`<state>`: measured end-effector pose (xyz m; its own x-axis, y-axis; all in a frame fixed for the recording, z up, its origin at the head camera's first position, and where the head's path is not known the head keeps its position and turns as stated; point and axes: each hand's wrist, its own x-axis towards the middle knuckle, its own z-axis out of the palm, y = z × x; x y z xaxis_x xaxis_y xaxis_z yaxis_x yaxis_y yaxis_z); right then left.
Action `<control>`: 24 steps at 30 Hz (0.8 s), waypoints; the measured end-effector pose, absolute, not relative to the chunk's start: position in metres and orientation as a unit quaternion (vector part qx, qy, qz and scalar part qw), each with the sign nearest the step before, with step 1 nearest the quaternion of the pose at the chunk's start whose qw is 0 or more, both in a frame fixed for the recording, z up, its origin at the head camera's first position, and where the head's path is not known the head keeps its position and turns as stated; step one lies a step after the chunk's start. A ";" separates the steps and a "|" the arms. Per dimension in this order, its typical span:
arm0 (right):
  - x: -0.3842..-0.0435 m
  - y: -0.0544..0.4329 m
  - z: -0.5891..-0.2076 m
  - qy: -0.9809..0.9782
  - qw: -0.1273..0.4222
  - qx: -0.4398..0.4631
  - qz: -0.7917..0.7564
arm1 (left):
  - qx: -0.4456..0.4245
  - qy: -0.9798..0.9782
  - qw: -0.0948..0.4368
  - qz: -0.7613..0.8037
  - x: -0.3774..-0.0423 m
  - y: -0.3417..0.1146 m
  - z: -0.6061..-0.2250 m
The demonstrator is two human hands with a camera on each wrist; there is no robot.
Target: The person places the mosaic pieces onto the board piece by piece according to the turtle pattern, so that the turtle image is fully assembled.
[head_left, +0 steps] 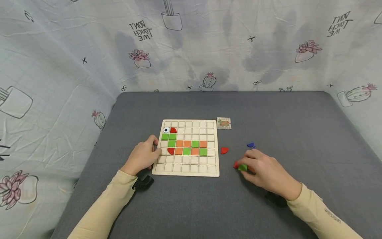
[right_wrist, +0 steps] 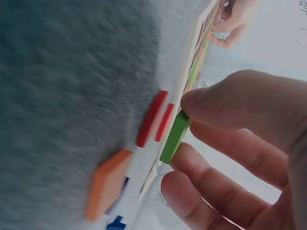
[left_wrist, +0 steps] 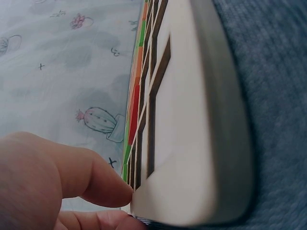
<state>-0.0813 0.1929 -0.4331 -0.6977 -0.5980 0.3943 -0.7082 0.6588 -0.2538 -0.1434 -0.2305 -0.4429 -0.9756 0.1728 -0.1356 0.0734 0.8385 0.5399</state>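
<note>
A wooden grid board (head_left: 185, 174) lies flat on the table, with green and orange squares, red quarter-rounds and an eye tile (head_left: 166, 130) set in its cells. My left hand (head_left: 142, 154) grips the board's left edge; in the left wrist view the thumb (left_wrist: 103, 179) meets the rim, with a finger beneath. To the right of the board, my right hand (head_left: 265, 171) pinches a green square tile (right_wrist: 175, 136) between thumb and fingers. An orange tile (right_wrist: 109, 184) and a red piece (head_left: 235, 164) are close by that hand, partly hidden in the head view.
One red quarter-round (head_left: 224, 150) lies just off the board's right side. Blue pieces (head_left: 250, 145) are beyond the right hand, partly covered by it. A small pattern card (head_left: 224, 123) sits by the board's top right corner. Printed cloth (head_left: 191, 46) hangs behind the grey table (head_left: 191, 205).
</note>
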 end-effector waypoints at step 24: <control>-0.132 0.130 -0.411 -0.879 0.085 0.400 0.246 | 0.060 0.953 0.099 0.280 -0.144 -0.231 -0.442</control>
